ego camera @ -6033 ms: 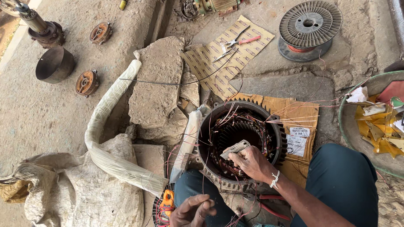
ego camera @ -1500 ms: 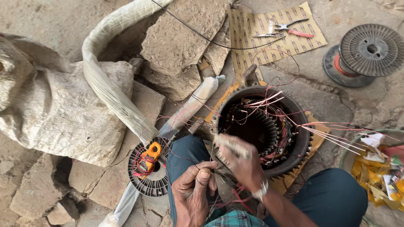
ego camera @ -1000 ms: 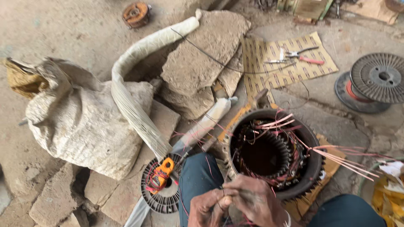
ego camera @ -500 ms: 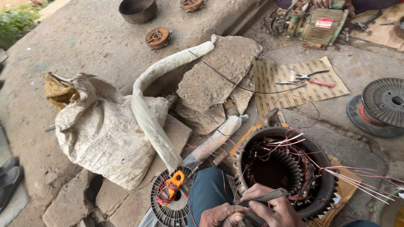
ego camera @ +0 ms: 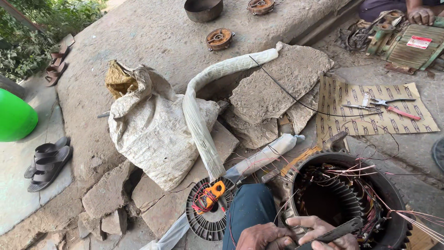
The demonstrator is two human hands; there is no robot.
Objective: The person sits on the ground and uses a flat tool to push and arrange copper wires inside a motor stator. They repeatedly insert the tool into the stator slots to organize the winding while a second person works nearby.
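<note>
Both hands sit lower at the bottom edge than half a second ago, as the view has tilted up and away; the left hand (ego camera: pixel 264 237) is curled into a loose fist just beside the right hand (ego camera: pixel 323 234), the two touching or nearly so, and the right hand's fingers close round a flat dark metal strip (ego camera: pixel 335 230) that slants up to the right over the rim of the round black motor stator housing with copper-red winding wires (ego camera: pixel 365 203); that housing lies directly ahead of the right hand; an orange clamp meter (ego camera: pixel 212 194) rests on a round black ribbed fan cover (ego camera: pixel 203 217) just left of the left hand; further ahead and left lies a slumped white woven sack (ego camera: pixel 148 134), now fully in view; newly seen far left are dark sandals (ego camera: pixel 46 159) and a green rounded container (ego camera: pixel 14 115); another person's hand (ego camera: pixel 421 15) shows far ahead to the right.
</note>
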